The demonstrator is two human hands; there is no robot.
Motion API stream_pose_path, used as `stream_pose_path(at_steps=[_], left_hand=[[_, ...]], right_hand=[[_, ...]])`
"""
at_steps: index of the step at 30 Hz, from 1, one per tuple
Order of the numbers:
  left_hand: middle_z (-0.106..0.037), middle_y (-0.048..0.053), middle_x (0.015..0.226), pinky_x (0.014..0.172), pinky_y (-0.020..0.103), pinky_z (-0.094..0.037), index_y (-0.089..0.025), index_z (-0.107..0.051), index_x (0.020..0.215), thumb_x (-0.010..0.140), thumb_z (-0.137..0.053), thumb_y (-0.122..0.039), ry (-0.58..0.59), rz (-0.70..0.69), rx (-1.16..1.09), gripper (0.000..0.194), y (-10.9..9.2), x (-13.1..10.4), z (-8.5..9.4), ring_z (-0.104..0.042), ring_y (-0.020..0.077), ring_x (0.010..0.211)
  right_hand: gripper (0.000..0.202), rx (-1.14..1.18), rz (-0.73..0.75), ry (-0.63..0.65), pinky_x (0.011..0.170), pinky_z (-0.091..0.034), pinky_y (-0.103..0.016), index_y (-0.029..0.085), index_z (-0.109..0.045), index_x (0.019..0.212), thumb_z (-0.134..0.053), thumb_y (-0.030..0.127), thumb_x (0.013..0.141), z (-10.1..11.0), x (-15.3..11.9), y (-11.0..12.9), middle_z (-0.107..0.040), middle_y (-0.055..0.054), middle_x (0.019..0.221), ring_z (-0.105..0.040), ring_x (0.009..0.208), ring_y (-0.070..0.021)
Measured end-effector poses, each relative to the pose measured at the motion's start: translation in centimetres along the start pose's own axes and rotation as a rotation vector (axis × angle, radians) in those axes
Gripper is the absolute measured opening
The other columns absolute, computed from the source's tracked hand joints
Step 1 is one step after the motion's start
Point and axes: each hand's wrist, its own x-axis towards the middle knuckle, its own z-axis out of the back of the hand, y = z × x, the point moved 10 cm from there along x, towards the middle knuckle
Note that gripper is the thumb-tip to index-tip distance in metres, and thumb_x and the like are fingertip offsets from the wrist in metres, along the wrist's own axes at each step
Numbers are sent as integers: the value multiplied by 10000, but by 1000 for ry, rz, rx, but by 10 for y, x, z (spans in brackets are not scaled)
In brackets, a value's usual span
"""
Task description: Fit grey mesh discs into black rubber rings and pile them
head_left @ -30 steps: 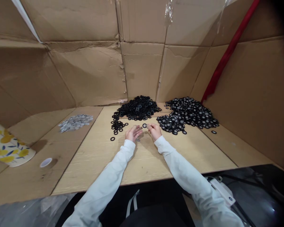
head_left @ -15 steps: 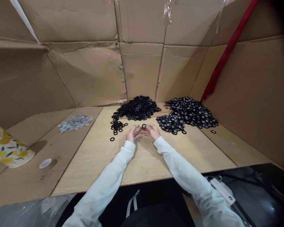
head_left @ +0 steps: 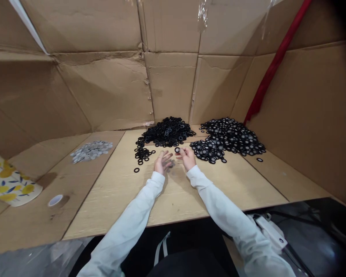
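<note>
My right hand (head_left: 188, 158) pinches a black ring with a pale disc in its centre (head_left: 177, 149) between thumb and fingertips. Beside it, my left hand (head_left: 162, 163) is apart from the ring, its fingers spread. A small dark blur shows by the left hand's lower fingers; I cannot make out what it is. Just beyond the hands lies a heap of plain black rings (head_left: 168, 132), with loose ones spilling toward the left. To the right spreads a pile of black rings with pale centres (head_left: 230, 136).
Whitish discs (head_left: 92, 150) lie heaped at the left. A roll of white tape (head_left: 55, 200) and a yellow-patterned cylinder (head_left: 15, 182) stand nearer on that side. Cardboard walls (head_left: 173, 84) enclose the back and sides. A red strip (head_left: 271, 73) hangs at the right.
My left hand has drawn off the ring and spread its fingers. The right hand has lifted the ring slightly up and to the right. The piles look the same.
</note>
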Motion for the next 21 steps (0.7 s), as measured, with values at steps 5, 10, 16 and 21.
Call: stream_pose_path(at_steps=[5, 10, 16, 21], left_hand=[[-545, 130, 1070, 807, 326, -402, -129, -553, 919, 719, -395, -424, 77, 41, -182, 390, -3, 0, -2, -515, 206, 959], [-529, 132, 1096, 824, 349, -386, -131, -560, 936, 727, -370, -439, 131, 44, -221, 418, -4, -3, -7, -508, 215, 974], [-526, 98, 1114, 925, 320, -268, -164, -510, 1053, 767, -318, -424, 137, -73, -128, 431, -9, -10, -14, -402, 172, 1103], [-470, 44, 1186, 924, 274, -276, -235, -444, 1134, 784, -317, -389, 233, -128, -136, 403, -7, -20, -29, -363, 140, 1134]], right_hand=[[114, -641, -51, 43, 561, -408, -265, 174, -538, 489, -495, 178, 595, 14, 10, -15, -573, -37, 485, -551, 560, -164], [90, -912, 49, 35, 570, -393, -268, 175, -604, 564, -525, 137, 581, 13, 7, -12, -604, -76, 580, -549, 591, -174], [260, -605, 486, 29, 622, -422, -224, 169, -587, 889, -400, 290, 755, -14, -25, 52, -594, -66, 846, -536, 657, -118], [282, -580, 468, 32, 674, -434, -246, 170, -587, 933, -378, 248, 761, -19, -31, 50, -606, -70, 882, -549, 722, -136]])
